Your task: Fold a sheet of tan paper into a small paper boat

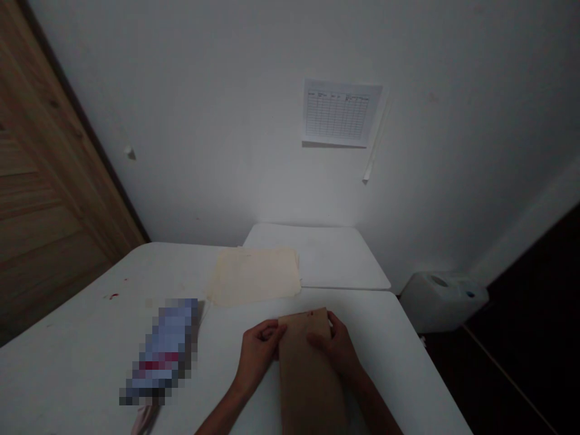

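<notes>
A flat brown piece (308, 380), like cardboard or a paper bag, lies lengthwise at the near middle of the white table. It has small dark red marks close to its far edge. My left hand (260, 347) pinches its left edge near the far corner, thumb on top. On the opposite side my right hand (339, 347) grips the right edge, its thumb lying across the upper face and its fingers partly hidden behind. Beyond my hands, thin cream-coloured sheets (256, 275) lie on the table.
A blurred-out blue object (165, 344) with a pale strap lies to the left on the white table (90, 338). Behind stands a second white surface (339, 257) against the wall. A printed chart (342, 113) hangs there. A white plastic container (441, 302) sits beyond the right edge.
</notes>
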A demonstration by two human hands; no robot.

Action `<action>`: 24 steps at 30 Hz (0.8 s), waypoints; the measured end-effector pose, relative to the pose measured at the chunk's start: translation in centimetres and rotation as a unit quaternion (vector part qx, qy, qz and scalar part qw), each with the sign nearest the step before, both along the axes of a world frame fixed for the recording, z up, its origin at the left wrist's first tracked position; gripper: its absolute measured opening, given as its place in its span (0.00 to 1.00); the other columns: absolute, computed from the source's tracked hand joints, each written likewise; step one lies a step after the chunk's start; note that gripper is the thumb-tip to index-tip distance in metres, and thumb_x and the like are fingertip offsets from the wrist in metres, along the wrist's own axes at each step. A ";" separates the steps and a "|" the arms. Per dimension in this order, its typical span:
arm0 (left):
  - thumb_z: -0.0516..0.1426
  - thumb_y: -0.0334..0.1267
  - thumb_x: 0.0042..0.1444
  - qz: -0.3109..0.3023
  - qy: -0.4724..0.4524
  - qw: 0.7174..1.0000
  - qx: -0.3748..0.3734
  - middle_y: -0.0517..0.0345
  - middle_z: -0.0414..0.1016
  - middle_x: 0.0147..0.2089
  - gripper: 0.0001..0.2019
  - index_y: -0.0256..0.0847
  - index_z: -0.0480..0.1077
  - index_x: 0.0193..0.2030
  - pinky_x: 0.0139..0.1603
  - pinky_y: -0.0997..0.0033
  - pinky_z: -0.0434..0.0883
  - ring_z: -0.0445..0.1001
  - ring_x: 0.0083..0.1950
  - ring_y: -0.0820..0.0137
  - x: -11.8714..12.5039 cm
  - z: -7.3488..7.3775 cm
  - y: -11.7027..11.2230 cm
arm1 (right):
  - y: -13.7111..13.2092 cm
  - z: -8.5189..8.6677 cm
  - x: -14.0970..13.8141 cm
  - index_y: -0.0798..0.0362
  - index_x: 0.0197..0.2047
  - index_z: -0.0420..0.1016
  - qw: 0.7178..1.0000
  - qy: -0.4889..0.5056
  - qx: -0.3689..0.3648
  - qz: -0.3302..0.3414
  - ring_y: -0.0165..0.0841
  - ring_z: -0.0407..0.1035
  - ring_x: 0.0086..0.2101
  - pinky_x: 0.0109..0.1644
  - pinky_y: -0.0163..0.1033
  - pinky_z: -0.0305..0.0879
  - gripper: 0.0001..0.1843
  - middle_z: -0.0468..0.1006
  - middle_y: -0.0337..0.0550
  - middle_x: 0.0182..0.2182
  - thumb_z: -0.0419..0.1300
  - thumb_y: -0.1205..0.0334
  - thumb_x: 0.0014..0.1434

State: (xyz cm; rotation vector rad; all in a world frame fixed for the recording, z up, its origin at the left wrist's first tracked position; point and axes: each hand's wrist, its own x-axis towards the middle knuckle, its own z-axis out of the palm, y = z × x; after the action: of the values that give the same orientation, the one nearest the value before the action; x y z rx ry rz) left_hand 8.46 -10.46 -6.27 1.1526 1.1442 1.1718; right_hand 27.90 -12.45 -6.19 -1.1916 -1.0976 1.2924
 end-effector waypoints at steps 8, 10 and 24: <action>0.65 0.54 0.46 0.011 0.000 1.000 -0.009 0.58 0.72 0.20 0.21 0.34 0.76 0.32 0.15 0.77 0.62 0.65 0.17 0.74 -0.1 -1.2 0.2 | -0.2 -0.2 0.1 0.52 0.51 0.67 1.000 0.002 0.007 0.007 0.47 0.77 0.37 0.38 0.48 0.75 0.33 0.80 0.51 0.40 0.71 0.52 0.43; 0.65 0.54 0.47 0.009 0.009 1.000 -0.010 0.59 0.72 0.20 0.21 0.34 0.76 0.32 0.15 0.77 0.61 0.64 0.16 0.75 -0.1 -1.2 0.3 | -0.1 -0.4 0.1 0.52 0.51 0.67 1.000 -0.002 0.003 0.007 0.47 0.77 0.38 0.38 0.47 0.75 0.34 0.80 0.51 0.40 0.71 0.52 0.43; 0.64 0.57 0.44 0.020 0.031 0.999 -0.028 0.62 0.66 0.14 0.23 0.33 0.76 0.28 0.14 0.79 0.57 0.60 0.14 0.77 0.1 0.6 -0.2 | -0.3 -0.1 0.0 0.54 0.50 0.67 1.000 -0.017 -0.012 -0.008 0.46 0.77 0.35 0.35 0.44 0.75 0.35 0.81 0.50 0.37 0.72 0.51 0.41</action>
State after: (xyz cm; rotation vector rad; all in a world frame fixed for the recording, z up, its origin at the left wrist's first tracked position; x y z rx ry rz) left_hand 8.54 -10.66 -5.71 1.1340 1.2443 1.1336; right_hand 27.90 -12.74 -6.27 -1.2428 -1.0969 1.2800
